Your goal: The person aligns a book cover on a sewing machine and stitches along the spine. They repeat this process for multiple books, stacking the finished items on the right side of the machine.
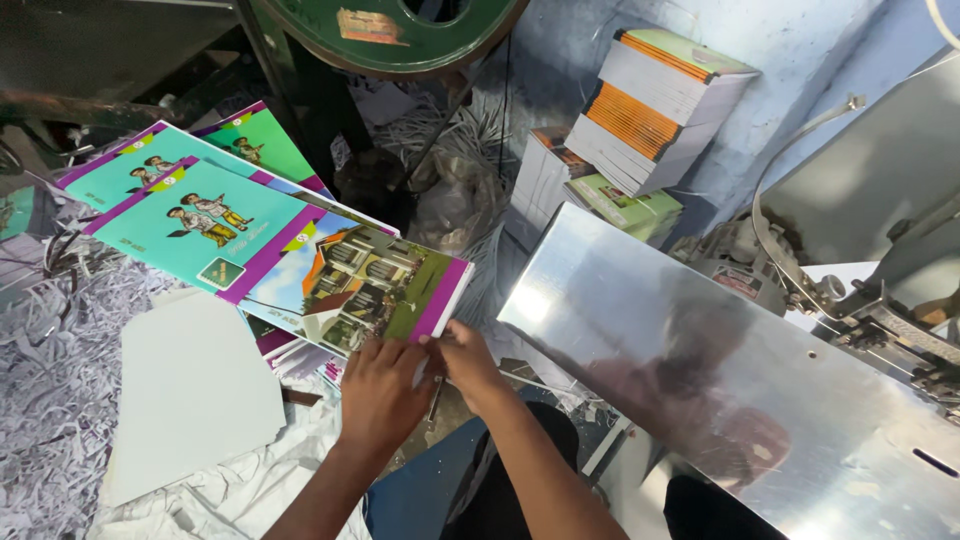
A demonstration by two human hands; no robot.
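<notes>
Both hands pinching near edge of printed notebook cover (340, 270): left hand (380, 395), right hand (468, 362); fingers closed on it. Lifting top cover; next needs clean separation from stack.

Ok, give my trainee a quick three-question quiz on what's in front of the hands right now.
1. True or false: both hands grip the near corner of the open printed cover sheet with the teal front and the house picture.
2. Which thing lies right of the hands? A) shiny sheet-metal table B) blank grey card sheet C) white paper shreds
3. Fill in: the tilted stack of bound books with orange spines leans against the ___ wall.

Key: 1 true: the left hand and right hand meet at that corner. 2 A. 3 blue.
</notes>
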